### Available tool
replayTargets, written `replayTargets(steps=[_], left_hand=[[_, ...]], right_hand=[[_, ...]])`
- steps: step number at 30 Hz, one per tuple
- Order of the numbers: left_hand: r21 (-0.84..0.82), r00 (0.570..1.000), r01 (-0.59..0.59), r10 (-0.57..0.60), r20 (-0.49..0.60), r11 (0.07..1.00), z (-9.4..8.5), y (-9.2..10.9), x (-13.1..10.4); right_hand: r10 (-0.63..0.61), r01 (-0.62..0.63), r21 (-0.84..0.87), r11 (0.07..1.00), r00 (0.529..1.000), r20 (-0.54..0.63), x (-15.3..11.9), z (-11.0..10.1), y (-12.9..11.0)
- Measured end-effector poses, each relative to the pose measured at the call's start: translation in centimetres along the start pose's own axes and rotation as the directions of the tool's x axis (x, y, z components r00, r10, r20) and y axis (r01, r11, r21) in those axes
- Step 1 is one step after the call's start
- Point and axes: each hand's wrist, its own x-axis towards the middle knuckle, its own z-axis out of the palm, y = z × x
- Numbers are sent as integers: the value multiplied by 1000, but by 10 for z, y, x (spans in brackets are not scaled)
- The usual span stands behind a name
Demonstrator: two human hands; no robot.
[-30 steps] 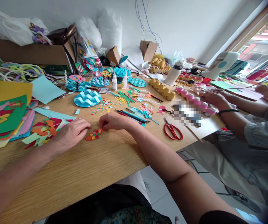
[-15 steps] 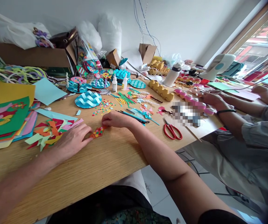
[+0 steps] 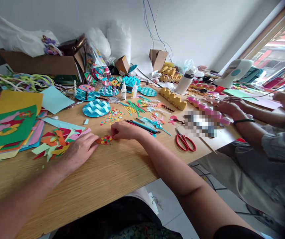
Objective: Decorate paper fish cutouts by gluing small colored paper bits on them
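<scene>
A small orange paper fish (image 3: 105, 139) covered in coloured dots lies at the front of the wooden table (image 3: 112, 169), between my hands. My left hand (image 3: 81, 146) holds its left end between thumb and fingers. At the other end, my right hand (image 3: 125, 130) is pinched on the tail, with the fingertips partly hidden. Just behind my hands are scattered paper dots (image 3: 112, 116) and a round blue wavy base (image 3: 96, 108). Paper scraps (image 3: 55, 141) lie beside my left hand. Several dark pencils (image 3: 142, 125) lie close behind my right wrist.
Red-handled scissors (image 3: 185, 142) lie to the right. Two white glue bottles (image 3: 124, 91) stand behind the dots. Coloured paper sheets (image 3: 13, 126) are stacked at left. A co-worker's hands (image 3: 229, 108) are at the far right, near a pink egg-carton strip (image 3: 199, 105).
The paper fish has turned from slanting to nearly level, still between both hands. My view has shifted slightly, so the whole table appears a little lower and further right.
</scene>
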Motion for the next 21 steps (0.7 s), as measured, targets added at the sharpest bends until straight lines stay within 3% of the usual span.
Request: replayTargets(steps=[6,10,14,17,21], left_hand=[[-45,995,91,-93,-43,995,1,-1,0],[-134,977,180,-193,-86,974,-3,0,1],[-280,955,278,-295,-18,919,-12,2,4],[-482,922,363,-381,64,797,-18,6,5],[-709,850,456,-500,167,537,-21,9,5]], right_hand=[[21,-21,63,998,1000,-2,-1,0,0],[42,-31,210,977,998,-45,0,3,0],[48,-6,357,934,993,-108,2,4,-1],[8,60,434,899,988,-152,3,4,0],[-28,113,554,825,987,-160,4,2,1]])
